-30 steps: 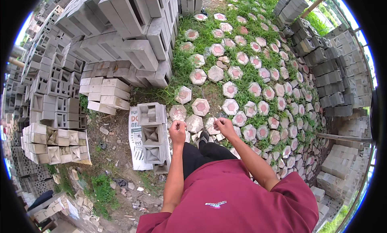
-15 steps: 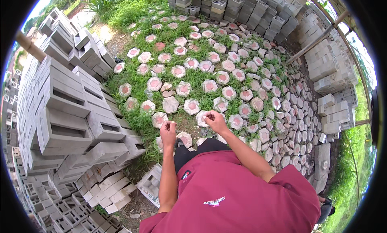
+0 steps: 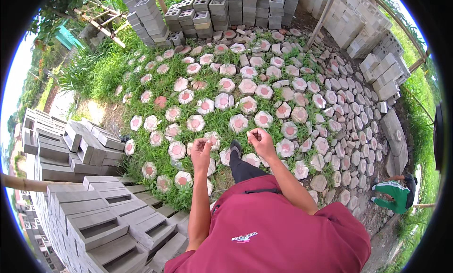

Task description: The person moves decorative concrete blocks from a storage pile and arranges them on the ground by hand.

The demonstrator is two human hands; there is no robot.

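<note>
My left hand (image 3: 201, 150) is raised in front of me, thumb and fingers pinched together. A pale speck shows at its fingertips, too small to tell from a nail. To the right of it my right hand (image 3: 261, 142) is closed in a like pinch, and I cannot make out what it holds, if anything. The hands are apart. Below them, hexagonal paving stones (image 3: 238, 123) with reddish centres lie spaced out in the grass. One dark shoe (image 3: 235, 147) shows between my hands, at the end of a black trouser leg.
Grey hollow concrete blocks (image 3: 104, 224) are stacked at my left, with a bamboo pole (image 3: 28, 183) beside them. More block stacks (image 3: 234, 8) line the far side and the right. Paving stones crowd closer at right. A person in green (image 3: 394, 196) is at the right edge.
My view has swung leftward and forward across the stones; the left block stacks now sit lower. One foot has come forward. Both hands stay raised and pinched. The person in green shows more fully.
</note>
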